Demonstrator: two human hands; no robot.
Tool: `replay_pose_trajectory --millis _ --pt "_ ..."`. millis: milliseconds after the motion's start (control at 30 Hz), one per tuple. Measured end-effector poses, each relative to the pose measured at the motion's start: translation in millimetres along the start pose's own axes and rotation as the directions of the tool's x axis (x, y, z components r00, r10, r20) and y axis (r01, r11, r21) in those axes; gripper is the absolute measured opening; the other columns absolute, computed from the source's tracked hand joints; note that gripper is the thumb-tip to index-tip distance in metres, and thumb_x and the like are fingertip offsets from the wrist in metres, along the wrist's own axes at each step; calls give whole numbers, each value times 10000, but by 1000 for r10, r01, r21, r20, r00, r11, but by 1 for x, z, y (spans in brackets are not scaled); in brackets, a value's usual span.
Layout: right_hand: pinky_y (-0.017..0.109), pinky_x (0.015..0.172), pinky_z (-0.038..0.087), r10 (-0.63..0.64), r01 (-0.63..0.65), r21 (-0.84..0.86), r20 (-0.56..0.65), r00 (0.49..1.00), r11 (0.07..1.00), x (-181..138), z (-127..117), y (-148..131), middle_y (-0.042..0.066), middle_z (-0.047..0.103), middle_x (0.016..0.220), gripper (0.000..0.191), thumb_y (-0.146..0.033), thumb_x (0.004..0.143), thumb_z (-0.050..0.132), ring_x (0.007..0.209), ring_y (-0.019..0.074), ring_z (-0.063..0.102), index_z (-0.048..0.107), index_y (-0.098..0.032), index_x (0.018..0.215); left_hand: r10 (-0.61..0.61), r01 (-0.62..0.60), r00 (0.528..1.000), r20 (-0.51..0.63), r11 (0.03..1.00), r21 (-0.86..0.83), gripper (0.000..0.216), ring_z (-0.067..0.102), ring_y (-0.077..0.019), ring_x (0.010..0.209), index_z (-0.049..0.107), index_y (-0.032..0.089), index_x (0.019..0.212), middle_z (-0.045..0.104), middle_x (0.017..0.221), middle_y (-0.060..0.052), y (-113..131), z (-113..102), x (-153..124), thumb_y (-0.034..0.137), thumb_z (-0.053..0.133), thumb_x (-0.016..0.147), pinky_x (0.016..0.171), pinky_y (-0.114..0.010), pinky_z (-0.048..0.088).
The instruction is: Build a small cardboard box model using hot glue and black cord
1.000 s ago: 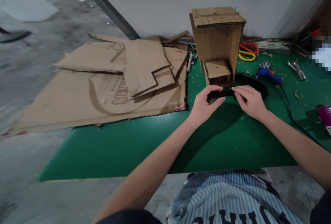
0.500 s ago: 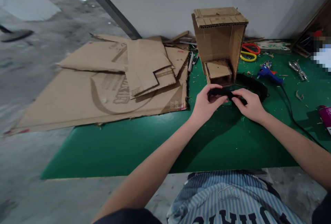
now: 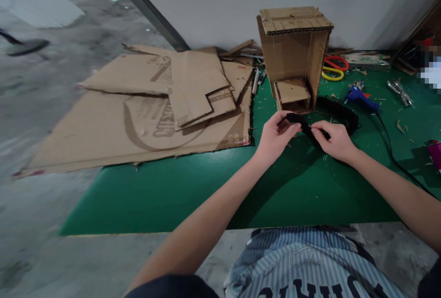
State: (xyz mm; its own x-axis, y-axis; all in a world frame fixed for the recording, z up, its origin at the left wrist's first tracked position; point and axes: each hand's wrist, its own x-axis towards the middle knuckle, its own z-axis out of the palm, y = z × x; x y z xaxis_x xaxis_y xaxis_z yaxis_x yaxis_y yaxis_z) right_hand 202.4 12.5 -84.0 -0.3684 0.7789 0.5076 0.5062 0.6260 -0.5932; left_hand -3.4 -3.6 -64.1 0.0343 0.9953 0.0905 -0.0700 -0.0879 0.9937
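Observation:
Between my two hands is a fuzzy black yarn-like strip (image 3: 303, 125), bent downward toward the right. My left hand (image 3: 275, 136) pinches its left end between thumb and fingers. The fingertips of my right hand (image 3: 332, 139) close on it a little further right. Behind my right hand a thicker loop of similar black material (image 3: 339, 110) lies on the table; whether it joins the strip, I cannot tell. Just beyond my hands stands an upright cardboard structure (image 3: 320, 54), open at the front, with a small cardboard box (image 3: 292, 91) inside its base.
Cut cardboard sheets (image 3: 103, 119) lie stacked on the left of the green table (image 3: 165, 192). To the right are a blue glue gun (image 3: 361, 99) with its cable, scissors with red and yellow handles (image 3: 333, 75), a clear-wrapped item (image 3: 399, 92) and a purple object (image 3: 434, 153).
The black strip has gone from nearly straight to bent, its right part now slanting down by my right hand. Both hands stay almost in place; the view has shifted slightly.

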Motion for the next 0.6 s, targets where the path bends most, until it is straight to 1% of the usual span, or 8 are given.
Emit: replay_pose_trajectory --millis 100,167,233,300,400,500,567,600 --pt "274 579 507 9 -9 9 -8 1000 1000 0 0 1 35 777 803 229 -340 1022 546 620 157 678 734 -222 963 -55 50 997 -53 994 -96 329 698 -136 733 574 214 893 669 774 11 -3 1 2 387 834 786 621 -241 531" --pt "270 556 485 24 -23 14 -16 1000 1000 1 0 3 34 771 805 236 -349 1033 536 611 153 662 723 -220 969 -115 91 988 -100 972 -216 335 671 -119 700 524 222 848 622 743 30 -4 0 5 375 817 790 578 -222 489" --pt "270 540 466 40 -39 16 -19 999 999 1 0 4 31 760 798 236 -360 1041 531 605 151 646 709 -222 970 -168 124 979 -119 943 -308 339 665 -109 697 479 232 836 592 750 46 -4 -3 7 351 794 801 571 -212 476" --pt "273 548 467 50 -50 17 -21 999 999 2 -1 5 27 750 799 228 -362 1046 525 599 149 631 691 -226 972 -186 141 977 -106 932 -333 340 677 -105 708 446 239 842 594 784 54 -1 -6 9 344 769 828 585 -213 484" --pt "277 564 479 53 -53 18 -21 998 998 2 -2 5 23 741 803 212 -350 1049 514 588 143 617 671 -228 976 -164 132 984 -76 939 -316 362 686 -99 722 434 242 856 635 823 53 1 -8 9 353 779 843 604 -210 499" --pt "281 576 491 47 -47 11 -2 999 999 3 -3 5 22 748 807 203 -342 1046 519 590 146 625 678 -231 984 -168 146 985 -48 941 -306 390 696 -100 747 536 242 954 691 891 35 1 -5 7 328 862 758 629 -219 523" --pt "292 608 514 35 -36 4 22 999 999 2 -2 4 32 774 847 208 -333 1044 520 630 159 664 696 -233 997 -201 187 979 -16 935 -303 499 690 -104 727 597 233 1090 707 897 24 0 -3 6 315 902 704 617 -227 522" --pt "299 635 531 26 -26 2 39 999 1000 2 -1 3 38 790 881 213 -327 1042 520 670 169 693 708 -234 1005 -229 221 973 9 924 -311 557 679 -103 701 607 223 1139 705 868 25 0 -1 6 315 918 687 602 -227 514"
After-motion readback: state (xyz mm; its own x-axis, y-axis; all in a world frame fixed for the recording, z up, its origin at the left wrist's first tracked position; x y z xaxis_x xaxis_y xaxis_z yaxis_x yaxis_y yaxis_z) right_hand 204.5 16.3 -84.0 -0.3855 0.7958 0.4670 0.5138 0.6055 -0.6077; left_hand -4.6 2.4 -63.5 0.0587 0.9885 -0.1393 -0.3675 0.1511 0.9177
